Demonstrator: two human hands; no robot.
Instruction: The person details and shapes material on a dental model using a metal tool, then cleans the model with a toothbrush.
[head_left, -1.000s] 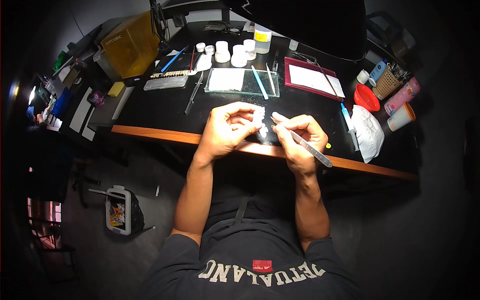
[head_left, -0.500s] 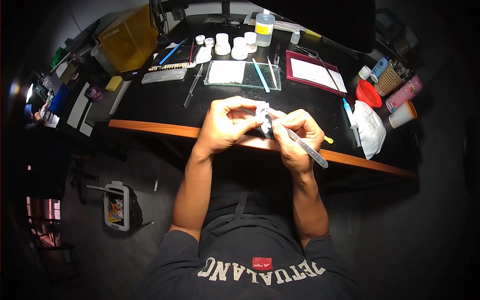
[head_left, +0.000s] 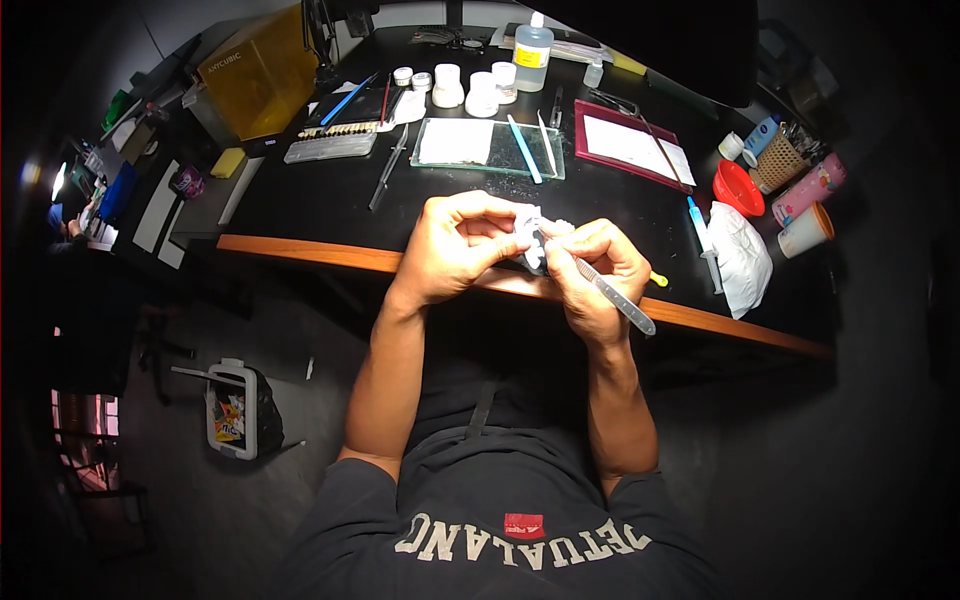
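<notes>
Piece, white and lumpy [head_left: 533, 252], pinched in left fingers [head_left: 478, 206] by surface's near edge [head_left: 325, 253]; right fingers [head_left: 606, 238] grip silver metal tool [head_left: 622, 304] slanting piece-ward.

A white piece [head_left: 533, 258] is gleaming against a black desk [head_left: 320, 205], whose edge [head_left: 300, 252] is showing orange-brown. A tool [head_left: 622, 303] is shining silver-grey. A bowl [head_left: 735, 192] is glowing red, a tray [head_left: 581, 140] is showing maroon, and a box [head_left: 255, 90] is looking amber. White letters [head_left: 562, 552] and a red patch [head_left: 523, 525] are patterning a near-black shirt [head_left: 460, 490].
</notes>
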